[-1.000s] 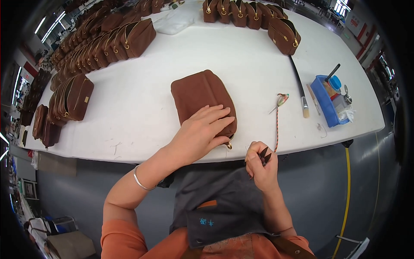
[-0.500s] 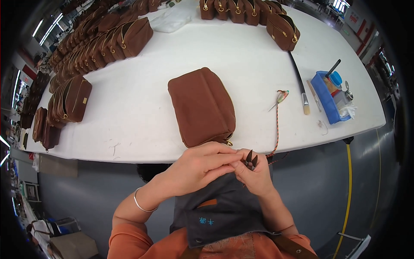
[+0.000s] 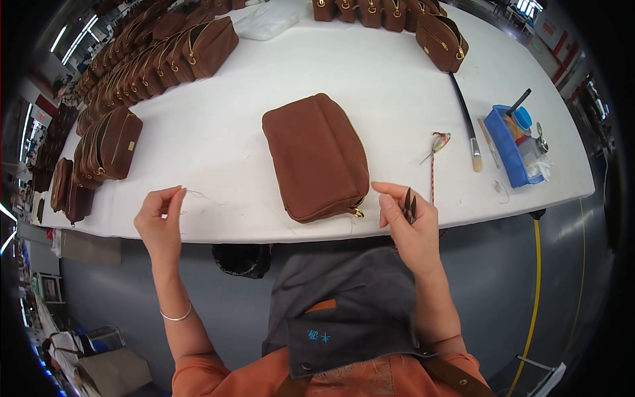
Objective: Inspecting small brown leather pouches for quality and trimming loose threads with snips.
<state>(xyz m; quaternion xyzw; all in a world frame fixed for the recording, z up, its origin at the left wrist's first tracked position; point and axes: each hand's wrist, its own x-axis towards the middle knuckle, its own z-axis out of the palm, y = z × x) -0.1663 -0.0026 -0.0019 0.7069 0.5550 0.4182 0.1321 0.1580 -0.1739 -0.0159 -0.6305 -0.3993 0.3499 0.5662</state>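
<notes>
A brown zippered pouch [image 3: 316, 159] lies on its side on the white table, its gold zipper along the right edge and a gold ring at its near corner. To the left of it, my left hand [image 3: 161, 215] pinches a loose thread [image 3: 197, 193] just above the tabletop. My right hand [image 3: 417, 231] is beside the pouch's near right corner, without touching it. Dark thread snips [image 3: 409, 206] rest in that hand, their pointed blades up; its palm hides the rest of them. The index finger and thumb of this hand are apart.
Rows of brown pouches [image 3: 215, 49] fill the far left, with more along the back. On the right are a long-handled brush [image 3: 477, 159], a blue bin [image 3: 503, 149] of small supplies and an awl-like tool [image 3: 441, 141] on a striped cord. Thread scraps dot the white table [image 3: 218, 132].
My hands have come apart: the left has swung left over the table with a thread, the right has moved slightly right and forward, still with the snips.
</notes>
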